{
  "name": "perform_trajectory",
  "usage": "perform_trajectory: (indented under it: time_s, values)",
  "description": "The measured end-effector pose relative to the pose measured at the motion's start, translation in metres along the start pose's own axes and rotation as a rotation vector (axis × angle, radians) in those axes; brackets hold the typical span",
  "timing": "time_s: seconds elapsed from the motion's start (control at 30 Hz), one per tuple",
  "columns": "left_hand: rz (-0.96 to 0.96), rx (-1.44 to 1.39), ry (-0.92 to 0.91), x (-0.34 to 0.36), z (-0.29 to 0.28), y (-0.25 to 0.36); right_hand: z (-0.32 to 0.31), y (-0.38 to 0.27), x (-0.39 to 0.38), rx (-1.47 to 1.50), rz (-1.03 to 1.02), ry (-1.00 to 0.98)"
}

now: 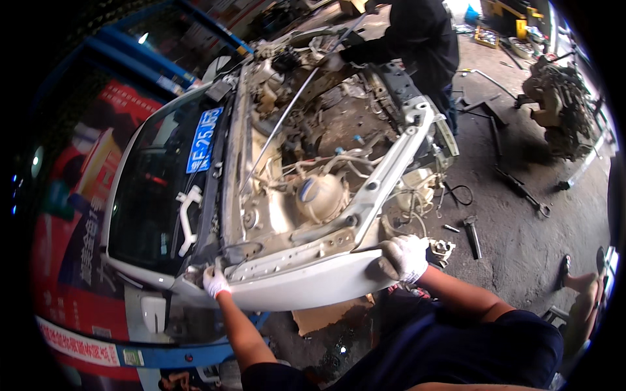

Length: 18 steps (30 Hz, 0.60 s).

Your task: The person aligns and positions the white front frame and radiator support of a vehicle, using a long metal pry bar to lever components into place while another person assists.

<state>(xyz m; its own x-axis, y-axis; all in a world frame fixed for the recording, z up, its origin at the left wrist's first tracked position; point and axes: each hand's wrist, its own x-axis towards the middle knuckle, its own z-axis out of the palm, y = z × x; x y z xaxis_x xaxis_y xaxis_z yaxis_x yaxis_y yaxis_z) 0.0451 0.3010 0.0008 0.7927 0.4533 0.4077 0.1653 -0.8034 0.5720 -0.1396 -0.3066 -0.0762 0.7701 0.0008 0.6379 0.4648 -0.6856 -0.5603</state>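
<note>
Fender point(306, 291), right grip point(403, 259) clamped on front, left grip point(216, 281) touching rear, closure unclear

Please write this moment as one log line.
left hand: at windshield end of white fender | right hand: holding its front end | engine bay: uncovered

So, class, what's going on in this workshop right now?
The gloved right hand grips the front end of a white fender panel beside an open engine bay; the gloved left hand is at its other end. Across the bay, a co-worker in dark clothing reaches in, one hand at a long rod.
</note>
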Motion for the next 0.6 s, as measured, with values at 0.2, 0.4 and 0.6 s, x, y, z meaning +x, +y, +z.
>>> perform_trajectory:
  time_s: [0.2,0.4,0.6]
  values:
    - [-0.019,-0.046,0.023,-0.005,-0.006,0.012,0.008,0.0,0.0,-0.026,0.001,-0.003]
    - [-0.039,-0.057,0.056,-0.003,-0.014,-0.001,0.009,-0.002,0.001,-0.012,-0.028,0.013]
    - [-0.016,-0.063,0.044,-0.008,-0.008,0.009,0.007,0.0,-0.001,-0.034,-0.013,-0.004]
